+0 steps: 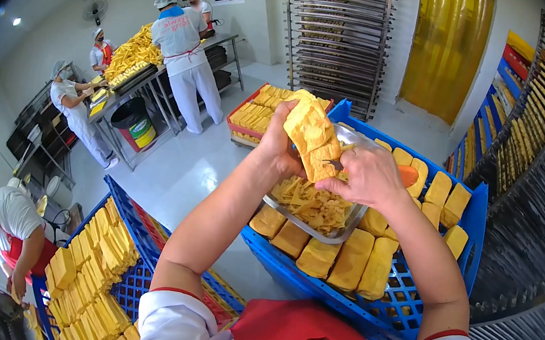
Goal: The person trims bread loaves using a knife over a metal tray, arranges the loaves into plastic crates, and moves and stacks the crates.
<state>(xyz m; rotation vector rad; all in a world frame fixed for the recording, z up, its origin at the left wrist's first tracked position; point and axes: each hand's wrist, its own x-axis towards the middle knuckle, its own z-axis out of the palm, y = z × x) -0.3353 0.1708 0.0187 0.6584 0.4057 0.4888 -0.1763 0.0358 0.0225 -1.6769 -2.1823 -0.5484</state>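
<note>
My left hand [280,145] holds up a loaf of yellow bread [314,138], tilted above a metal tray. My right hand [371,177] is closed at the loaf's lower right edge, around a knife whose orange handle [411,177] sticks out behind it. The blade is mostly hidden against the bread. Beneath both hands, the metal tray [349,227] holds thin yellow crust trimmings [314,206]. It rests on brown-yellow loaves [351,259] lying in a blue crate [476,204].
Left, another blue crate [112,192] holds stacked yellow slices [90,270]; a co-worker [14,225] bends beside it. A red crate [240,126] of slices stands ahead. Tray racks [335,34] stand behind and right. Several people work around a far table [152,89].
</note>
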